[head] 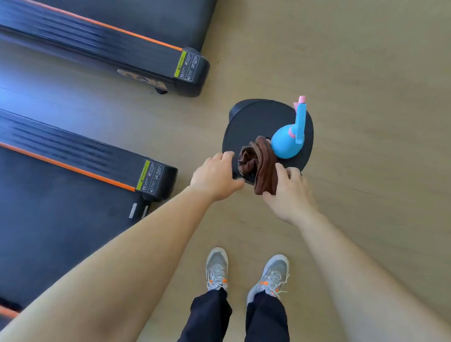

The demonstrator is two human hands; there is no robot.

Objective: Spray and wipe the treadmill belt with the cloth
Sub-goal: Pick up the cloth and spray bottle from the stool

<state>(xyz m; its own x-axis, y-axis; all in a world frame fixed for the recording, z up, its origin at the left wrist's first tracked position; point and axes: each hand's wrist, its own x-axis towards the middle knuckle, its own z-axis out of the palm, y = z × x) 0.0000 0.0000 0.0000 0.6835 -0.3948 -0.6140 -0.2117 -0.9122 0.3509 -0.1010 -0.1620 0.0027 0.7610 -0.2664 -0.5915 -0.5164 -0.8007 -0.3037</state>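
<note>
A crumpled brown cloth (258,160) lies on a round black stool (261,119), hanging over its near edge. Beside it on the stool stands a blue spray bottle (287,142) with a pink nozzle. My right hand (289,195) pinches the cloth's hanging end between thumb and fingers. My left hand (215,175) hovers over the stool's near-left edge, fingers loosely curled, holding nothing. The near treadmill's black belt (37,222) fills the lower left, bordered by an orange-striped side rail (83,158).
A second treadmill (108,32) lies further back at the upper left. The floor is light wood (377,75). My two feet in grey shoes (245,273) stand just in front of the stool.
</note>
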